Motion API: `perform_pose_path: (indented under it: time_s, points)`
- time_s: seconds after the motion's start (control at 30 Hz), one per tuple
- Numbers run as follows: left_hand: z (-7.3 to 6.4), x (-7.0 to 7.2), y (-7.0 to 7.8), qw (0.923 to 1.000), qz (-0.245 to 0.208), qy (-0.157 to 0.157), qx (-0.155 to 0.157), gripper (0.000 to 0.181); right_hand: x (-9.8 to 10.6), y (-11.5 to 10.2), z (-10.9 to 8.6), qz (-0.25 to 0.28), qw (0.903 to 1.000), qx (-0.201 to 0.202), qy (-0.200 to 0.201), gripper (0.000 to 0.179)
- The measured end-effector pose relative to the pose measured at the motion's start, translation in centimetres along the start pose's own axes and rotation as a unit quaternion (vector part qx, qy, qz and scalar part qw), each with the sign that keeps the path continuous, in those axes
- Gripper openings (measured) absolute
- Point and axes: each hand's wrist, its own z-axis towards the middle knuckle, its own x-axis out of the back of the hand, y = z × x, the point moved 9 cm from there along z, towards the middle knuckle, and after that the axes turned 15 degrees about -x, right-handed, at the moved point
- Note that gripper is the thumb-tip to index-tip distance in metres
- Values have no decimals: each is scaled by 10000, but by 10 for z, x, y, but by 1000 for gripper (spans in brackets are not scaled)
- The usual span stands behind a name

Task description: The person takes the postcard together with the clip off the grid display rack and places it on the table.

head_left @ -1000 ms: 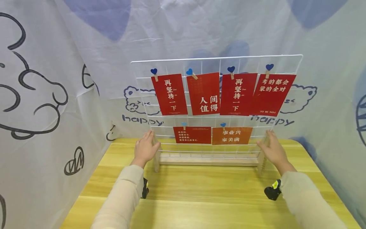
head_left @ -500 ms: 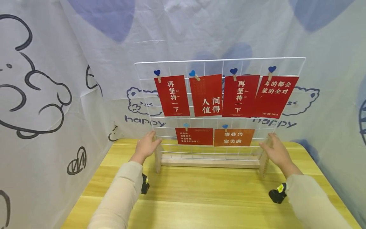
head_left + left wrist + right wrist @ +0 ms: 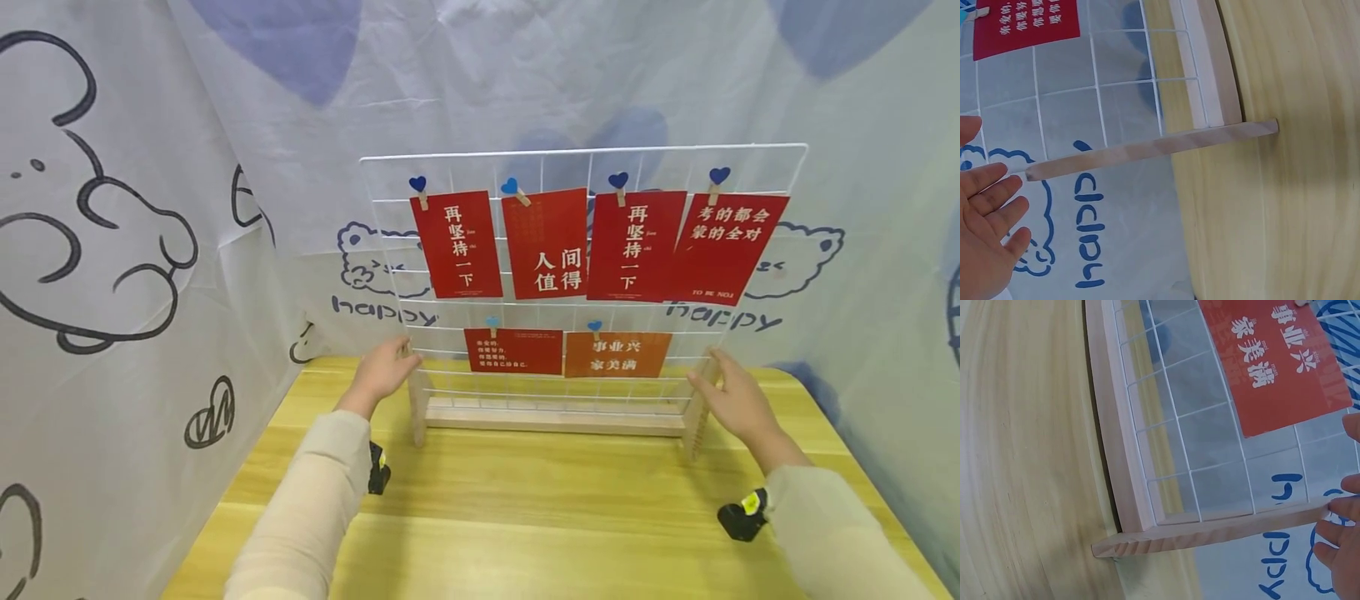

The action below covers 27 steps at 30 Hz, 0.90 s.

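A white wire grid rack (image 3: 555, 419) stands upright on a pale wooden base. Red and orange cards hang on it from wooden clips with blue hearts, including a tall red card (image 3: 457, 246) and an orange card (image 3: 1275, 359). My left hand (image 3: 382, 372) is at the rack's left wooden upright (image 3: 1154, 148); the left wrist view shows its fingers loosely extended beside the upright's tip, thumb on the other side. At the right wooden upright (image 3: 1210, 532), my right hand (image 3: 738, 402) has loosely extended fingers, with fingertips right at the upright's top end.
The rack stands near the back of a yellow wood-grain table (image 3: 555, 508). Behind and beside it hangs a pale curtain (image 3: 480, 67) with bear drawings and hearts. Black wrist devices show beside both sleeves (image 3: 300, 508).
The right hand has shifted slightly outward to the right, and the left hand slightly outward to the left of the rack. The head view has turned a little; the cards hang as before.
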Motion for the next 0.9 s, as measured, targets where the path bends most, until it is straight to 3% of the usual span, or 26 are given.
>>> perform_pose_path:
  time_s: [0.27,0.43,0.7,0.9]
  points:
    - [2,11,10,9992,-362,156,44,55,-2,-9,-4,-12,9998,159,-71,66]
    - [5,22,20,9983,-465,306,-179,53,-5,-22,-7,48,9993,242,-273,68]
    - [6,39,33,9945,-814,591,-293,50,-22,-51,-11,392,9960,164,-787,71]
    - [9,52,50,9920,-859,769,-520,46,-30,-83,-15,851,9917,579,-774,65]
